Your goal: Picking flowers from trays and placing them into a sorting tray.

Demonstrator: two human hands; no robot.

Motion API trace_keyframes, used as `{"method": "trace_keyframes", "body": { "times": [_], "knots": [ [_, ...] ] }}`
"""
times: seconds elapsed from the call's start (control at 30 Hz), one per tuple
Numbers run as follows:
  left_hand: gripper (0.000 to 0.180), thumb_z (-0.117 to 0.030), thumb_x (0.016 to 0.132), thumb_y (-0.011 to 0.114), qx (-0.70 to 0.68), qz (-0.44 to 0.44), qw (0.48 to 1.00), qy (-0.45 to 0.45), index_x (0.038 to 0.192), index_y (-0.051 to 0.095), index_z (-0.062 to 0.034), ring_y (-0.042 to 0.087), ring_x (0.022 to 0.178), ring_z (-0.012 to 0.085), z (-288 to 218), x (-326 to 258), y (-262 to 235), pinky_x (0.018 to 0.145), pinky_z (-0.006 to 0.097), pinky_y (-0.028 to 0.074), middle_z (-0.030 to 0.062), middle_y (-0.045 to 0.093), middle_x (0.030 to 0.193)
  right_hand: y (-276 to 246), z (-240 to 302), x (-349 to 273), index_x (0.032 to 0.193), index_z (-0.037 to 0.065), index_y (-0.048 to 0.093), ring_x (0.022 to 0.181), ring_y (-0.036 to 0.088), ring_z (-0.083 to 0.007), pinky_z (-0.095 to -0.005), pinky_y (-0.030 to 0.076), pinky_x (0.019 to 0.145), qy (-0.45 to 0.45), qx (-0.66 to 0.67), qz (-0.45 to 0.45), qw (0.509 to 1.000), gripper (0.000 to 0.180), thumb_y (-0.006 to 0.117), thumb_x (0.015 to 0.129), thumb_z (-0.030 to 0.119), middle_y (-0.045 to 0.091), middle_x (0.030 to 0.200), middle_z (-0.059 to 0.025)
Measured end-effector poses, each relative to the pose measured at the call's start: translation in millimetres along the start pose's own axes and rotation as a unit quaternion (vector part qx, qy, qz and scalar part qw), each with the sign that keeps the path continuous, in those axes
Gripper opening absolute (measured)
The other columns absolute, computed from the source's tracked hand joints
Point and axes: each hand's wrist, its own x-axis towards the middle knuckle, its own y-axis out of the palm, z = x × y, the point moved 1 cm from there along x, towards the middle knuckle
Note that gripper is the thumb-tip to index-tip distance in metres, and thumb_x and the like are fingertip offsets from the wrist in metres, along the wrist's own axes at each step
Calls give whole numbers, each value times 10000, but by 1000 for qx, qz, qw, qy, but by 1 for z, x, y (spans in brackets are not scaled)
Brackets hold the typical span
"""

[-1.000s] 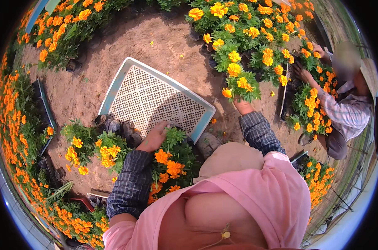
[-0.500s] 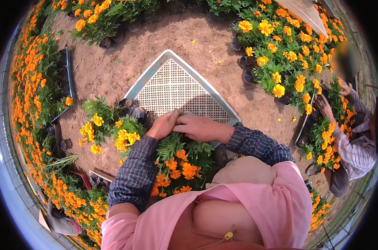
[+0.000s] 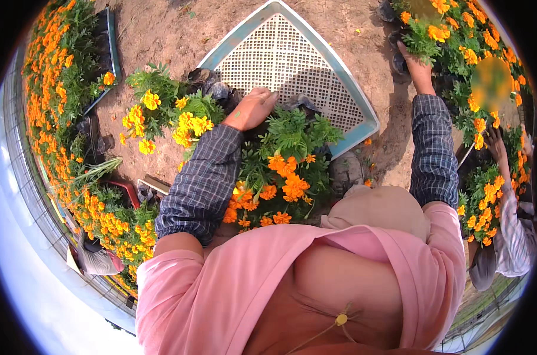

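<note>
Resting at twelve o'clock of the potted marigold (image 3: pixel 286 160), your left hand (image 3: pixel 252 109) lies loosely curled against its black pot (image 3: pixel 301 102). The plant shows feathery green leaves and orange blooms, sitting on the mesh tray's (image 3: pixel 280 56) near edge. Your right hand (image 3: pixel 415 66) reaches into flowers at two o'clock; its fingers are hidden, so you cannot tell their state.

Occlusions and cut-offs, head view.
Left hand (image 3: pixel 252 109): fingertips buried among dark seedling pots (image 3: pixel 212 83); grip indeterminate. Right hand (image 3: pixel 418 68): fingers lost in marigold foliage (image 3: pixel 443 35) at the top right, closure unreadable. Mesh tray (image 3: pixel 292 59): apex cropped by the top edge, near corner covered by marigold plant (image 3: pixel 289 160). Co-worker (image 3: pixel 511 231): mostly cut by the right rim.
</note>
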Motion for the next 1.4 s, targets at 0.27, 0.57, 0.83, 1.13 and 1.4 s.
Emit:
{"method": "trace_keyframes", "body": {
  "times": [0.27, 0.57, 0.83, 1.13, 1.4],
  "knots": [
    [397, -274, 935, 429, 49, 102, 990, -80, 1151, 508, 50, 516, 1012, 364, -33, 6, 3, 880, 442, 397, 239, 552, 1067, 17, 24, 20, 1062, 90, 613, 858, 615, -315, -395, 500, 728, -48, -279, 12, 959, 271, 508, 837, 199, 632, 1002, -132],
    [327, -245, 900, 475, -82, 52, 990, -100, 1186, 492, -88, 509, 1058, 345, -30, 9, 28, 901, 448, 413, 162, 500, 1179, 34, 11, -25, 1290, 22, 453, 1137, 506, -267, -393, 443, 916, -97, -558, -114, 816, 398, 464, 927, 186, 470, 1298, -170],
    [384, -312, 989, 328, -160, -185, 969, -40, 1018, 508, 26, 502, 810, 263, 6, 13, -2, 793, 402, 415, 174, 529, 896, -34, 243, -53, 979, 44, 543, 866, 537, -274, -368, 448, 737, -404, -20, 53, 913, 260, 564, 771, 198, 519, 934, -126],
    [590, -468, 962, 302, -360, -1, 925, -119, 1313, 419, -9, 410, 1241, 266, 3, 11, -36, 1015, 371, 366, 149, 459, 1313, 7, 275, -95, 1093, 72, 556, 896, 560, -271, -365, 484, 713, -417, 360, 199, 810, 333, 640, 773, 117, 530, 1005, -112],
    [351, -280, 925, 503, -86, -44, 990, -99, 1245, 517, -136, 433, 1212, 312, -12, 30, -14, 1002, 401, 387, 113, 488, 1285, -18, -27, -164, 871, 0, 526, 598, 462, -66, -231, 399, 507, 455, 376, -276, 759, 239, 703, 778, 131, 535, 760, -6]
  ]
}}
